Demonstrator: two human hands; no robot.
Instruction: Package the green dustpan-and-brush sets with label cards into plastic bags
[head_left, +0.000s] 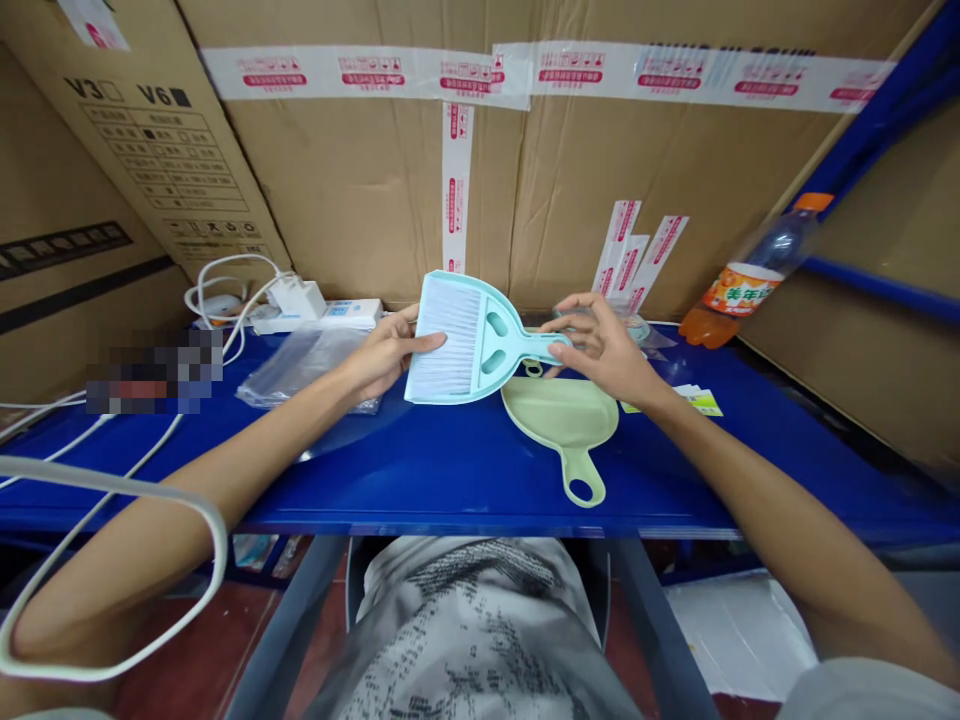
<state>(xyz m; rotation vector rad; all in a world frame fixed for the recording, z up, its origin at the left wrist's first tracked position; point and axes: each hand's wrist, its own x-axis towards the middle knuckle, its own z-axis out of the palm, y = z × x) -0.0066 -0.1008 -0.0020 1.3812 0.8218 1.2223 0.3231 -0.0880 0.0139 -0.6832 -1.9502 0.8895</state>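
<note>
A light blue dustpan (430, 392) with a matching brush (454, 335) nested in it is held up over the blue table. My left hand (390, 352) grips its wide left edge, thumb lying on the white bristles. At the other end, my right hand (596, 345) pinches the handles between thumb and fingers. Just below and to the right, a pale green dustpan (562, 412) lies on the table, its ringed handle pointing toward me. Another small green ring shows behind the blue handle, mostly hidden.
Clear plastic bags (300, 365) and a white power strip (352, 312) with cables lie at the left. An orange drink bottle (739, 285) leans at the back right. Cardboard boxes (360, 180) wall the back of the blue table (450, 490). A white cable loops over my left forearm.
</note>
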